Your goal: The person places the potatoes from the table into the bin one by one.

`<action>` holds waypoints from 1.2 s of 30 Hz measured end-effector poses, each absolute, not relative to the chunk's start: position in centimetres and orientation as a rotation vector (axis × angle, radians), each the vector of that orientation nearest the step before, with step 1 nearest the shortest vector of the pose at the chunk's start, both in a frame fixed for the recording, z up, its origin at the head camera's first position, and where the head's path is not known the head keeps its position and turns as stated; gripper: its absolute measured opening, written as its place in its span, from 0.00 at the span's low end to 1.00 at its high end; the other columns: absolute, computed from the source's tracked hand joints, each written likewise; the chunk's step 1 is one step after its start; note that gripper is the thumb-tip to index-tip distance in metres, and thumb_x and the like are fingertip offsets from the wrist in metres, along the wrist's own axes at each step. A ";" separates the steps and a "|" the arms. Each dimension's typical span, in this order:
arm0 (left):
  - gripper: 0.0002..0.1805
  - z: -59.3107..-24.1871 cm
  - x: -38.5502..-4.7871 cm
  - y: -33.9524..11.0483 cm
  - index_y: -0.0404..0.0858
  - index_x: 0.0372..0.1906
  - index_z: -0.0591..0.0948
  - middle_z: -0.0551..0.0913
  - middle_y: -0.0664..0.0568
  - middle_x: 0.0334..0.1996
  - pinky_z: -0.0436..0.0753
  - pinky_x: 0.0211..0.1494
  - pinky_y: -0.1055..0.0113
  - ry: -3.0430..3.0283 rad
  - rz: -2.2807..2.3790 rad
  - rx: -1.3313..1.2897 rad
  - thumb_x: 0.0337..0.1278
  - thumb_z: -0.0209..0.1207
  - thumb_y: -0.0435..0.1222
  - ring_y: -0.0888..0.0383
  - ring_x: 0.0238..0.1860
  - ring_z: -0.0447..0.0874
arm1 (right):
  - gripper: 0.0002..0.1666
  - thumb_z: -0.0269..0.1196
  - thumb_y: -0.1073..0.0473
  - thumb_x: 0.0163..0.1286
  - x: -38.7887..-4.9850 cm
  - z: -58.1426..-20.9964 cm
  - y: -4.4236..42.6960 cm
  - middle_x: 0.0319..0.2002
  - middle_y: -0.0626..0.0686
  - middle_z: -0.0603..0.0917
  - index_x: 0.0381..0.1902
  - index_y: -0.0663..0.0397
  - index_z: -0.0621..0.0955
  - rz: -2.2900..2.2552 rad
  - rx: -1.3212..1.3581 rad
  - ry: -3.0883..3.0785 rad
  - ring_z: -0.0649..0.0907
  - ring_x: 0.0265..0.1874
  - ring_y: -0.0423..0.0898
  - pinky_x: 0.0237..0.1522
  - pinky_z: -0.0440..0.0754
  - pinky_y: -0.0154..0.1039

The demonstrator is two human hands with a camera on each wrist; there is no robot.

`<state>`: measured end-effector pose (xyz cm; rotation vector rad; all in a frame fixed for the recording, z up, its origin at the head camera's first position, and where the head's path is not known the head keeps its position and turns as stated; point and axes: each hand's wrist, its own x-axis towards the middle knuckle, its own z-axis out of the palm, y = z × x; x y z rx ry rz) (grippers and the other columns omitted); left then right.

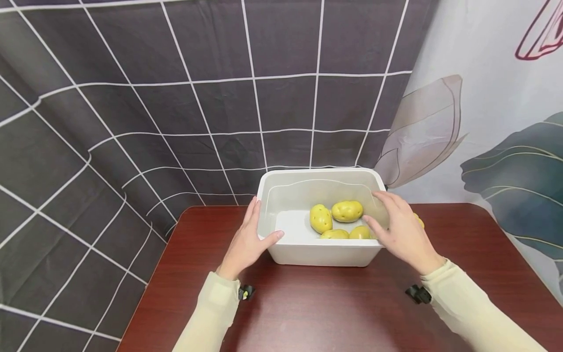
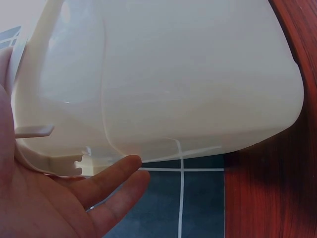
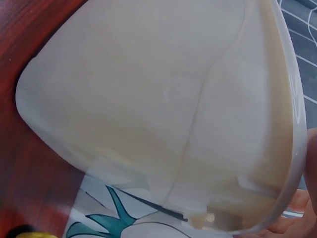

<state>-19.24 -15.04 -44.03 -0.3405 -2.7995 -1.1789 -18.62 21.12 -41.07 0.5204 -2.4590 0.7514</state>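
Note:
A white plastic bin [image 1: 323, 255] stands on the table, with several yellow potatoes [image 1: 347, 211] inside, mostly toward its right half. My left hand [image 1: 246, 239] holds the bin's left end, thumb over the rim and fingers along the outside. In the left wrist view, those fingers [image 2: 106, 186] extend beneath the rim beside the wall. At the opposite end, my right hand [image 1: 404, 237] holds the rim, its thumb reaching over the inside. The right wrist view shows the bin's outer wall [image 3: 124, 99], with the right fingers partly hidden behind the rim.
The brown wooden table [image 1: 299, 303] extends in front of the bin and to both sides. Partly behind my right hand lies another yellow item [image 1: 420, 221], outside the bin. A dark gridded curtain [image 1: 220, 107] hangs behind, beside a pale leaf-patterned one [image 1: 475, 161].

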 end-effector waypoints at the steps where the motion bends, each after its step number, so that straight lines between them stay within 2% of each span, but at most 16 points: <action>1: 0.57 -44.0 -19.2 -15.0 0.42 0.82 0.50 0.42 0.62 0.81 0.65 0.72 0.47 -2.801 -1.176 -0.340 0.57 0.62 0.64 0.51 0.76 0.58 | 0.34 0.71 0.60 0.61 -18.6 -41.0 21.3 0.59 0.68 0.77 0.62 0.68 0.75 0.753 0.516 -2.453 0.74 0.60 0.66 0.58 0.70 0.64; 11: 0.57 -43.9 -19.2 -15.0 0.42 0.82 0.49 0.42 0.62 0.81 0.64 0.72 0.47 -2.805 -1.181 -0.333 0.57 0.63 0.63 0.51 0.76 0.57 | 0.31 0.69 0.60 0.64 -18.5 -41.1 22.9 0.58 0.68 0.77 0.62 0.68 0.75 0.767 0.478 -2.441 0.75 0.57 0.65 0.57 0.69 0.62; 22: 0.56 -44.0 -19.2 -15.0 0.42 0.81 0.50 0.43 0.61 0.81 0.64 0.72 0.47 -2.791 -1.185 -0.341 0.58 0.63 0.62 0.51 0.76 0.58 | 0.30 0.64 0.55 0.71 -18.4 -41.1 24.6 0.62 0.68 0.75 0.65 0.67 0.73 0.770 0.403 -2.513 0.72 0.62 0.66 0.62 0.66 0.63; 36: 0.57 -43.9 -19.0 -15.0 0.41 0.81 0.50 0.43 0.59 0.81 0.65 0.71 0.46 -2.775 -1.189 -0.354 0.57 0.63 0.63 0.49 0.76 0.58 | 0.31 0.63 0.55 0.72 -18.5 -42.0 27.1 0.62 0.70 0.73 0.66 0.68 0.71 0.743 0.331 -2.586 0.70 0.61 0.70 0.58 0.66 0.68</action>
